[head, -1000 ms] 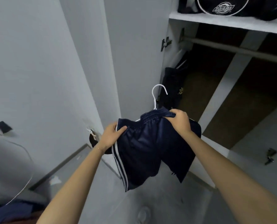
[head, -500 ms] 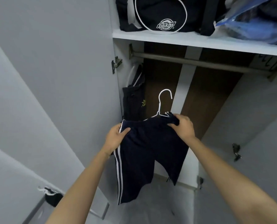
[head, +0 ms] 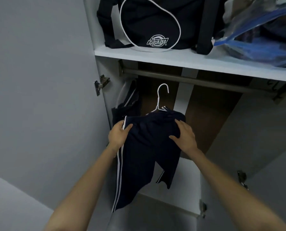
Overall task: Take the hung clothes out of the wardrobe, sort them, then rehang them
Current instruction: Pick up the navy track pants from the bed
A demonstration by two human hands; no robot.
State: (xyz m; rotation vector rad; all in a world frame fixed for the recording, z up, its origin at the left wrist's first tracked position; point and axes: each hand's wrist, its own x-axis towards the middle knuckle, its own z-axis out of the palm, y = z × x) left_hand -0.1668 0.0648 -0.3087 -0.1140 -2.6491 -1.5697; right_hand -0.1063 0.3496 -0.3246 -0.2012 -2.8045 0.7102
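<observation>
Head view shows the left hand [head: 119, 135] and right hand [head: 184, 137] clamped on either waistband end of the navy shorts [head: 147, 147], the white hanger hook [head: 158, 97] upright just beneath the crosswise wardrobe rail [head: 205, 81].

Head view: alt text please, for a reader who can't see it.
Left hand and right hand hold navy shorts on a white hanger, its hook below the wardrobe rail, not on it. A black bag sits on the shelf above.
</observation>
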